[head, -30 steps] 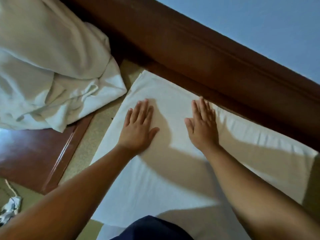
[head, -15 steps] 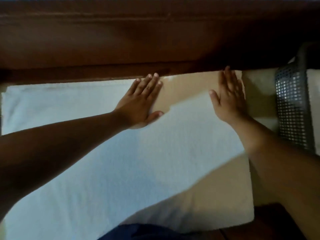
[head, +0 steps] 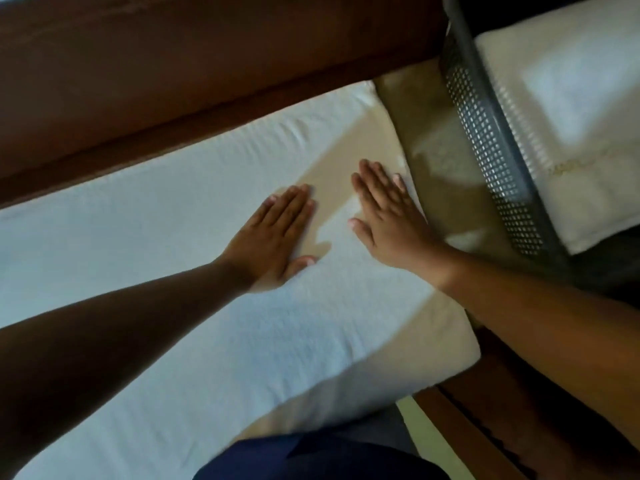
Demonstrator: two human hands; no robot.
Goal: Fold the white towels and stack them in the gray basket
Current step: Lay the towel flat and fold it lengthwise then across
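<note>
Floor: white towel (head: 180,306); left hand (head: 277,233), right hand (head: 388,220) flat on it.

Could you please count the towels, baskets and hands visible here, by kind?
Towels: 2, a spread towel and a folded towel.
Baskets: 1, the gray basket.
Hands: 2, the left hand and the right hand.
Total: 5.

Head camera, sole view: looks steeply down, near, tilted; white towel (head: 166,233) fills centre, gray basket (head: 485,133) upper right.
</note>
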